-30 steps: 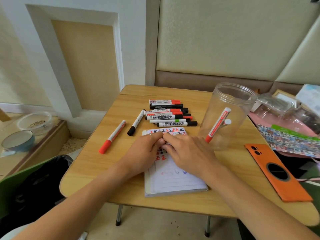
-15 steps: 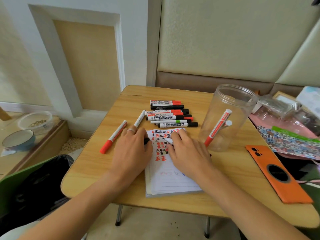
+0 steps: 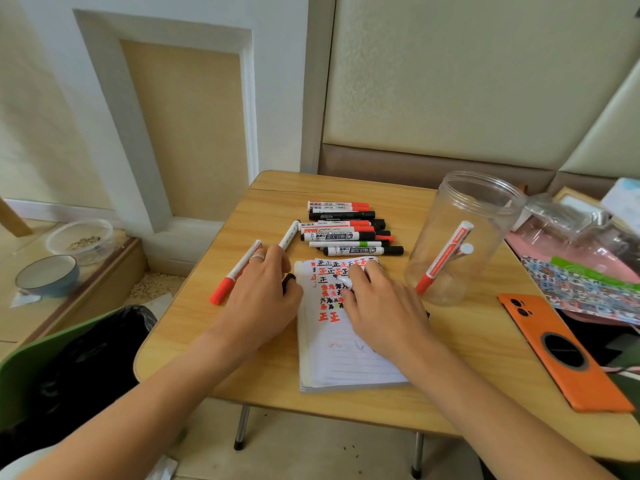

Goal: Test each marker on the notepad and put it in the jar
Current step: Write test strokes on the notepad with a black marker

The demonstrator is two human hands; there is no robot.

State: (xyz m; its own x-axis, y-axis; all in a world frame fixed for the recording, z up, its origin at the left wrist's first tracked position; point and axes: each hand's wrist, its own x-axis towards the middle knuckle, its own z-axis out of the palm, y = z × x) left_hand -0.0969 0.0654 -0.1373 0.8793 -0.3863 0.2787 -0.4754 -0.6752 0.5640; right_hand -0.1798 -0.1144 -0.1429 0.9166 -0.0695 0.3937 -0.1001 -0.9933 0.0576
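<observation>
Marker in use: the right hand (image 3: 377, 306) gripped a white-bodied marker (image 3: 343, 281), its tip down on the notepad (image 3: 346, 362) among red and black test marks.
Cap: the left hand (image 3: 263, 299) pinched a black cap (image 3: 288, 283) at its fingertips, just left of the notepad's edge.
Loose markers: a red-capped marker (image 3: 235, 273) and a white one (image 3: 288, 235) lay under and beyond the left hand; a pile of markers (image 3: 349, 230) lay just beyond both hands.
Jar: the clear jar (image 3: 460, 237) stood to the right of the right hand, a red marker (image 3: 443, 258) leaning inside.
Surface: the wooden surface (image 3: 450, 393) carried an orange phone (image 3: 561, 351) further right.
</observation>
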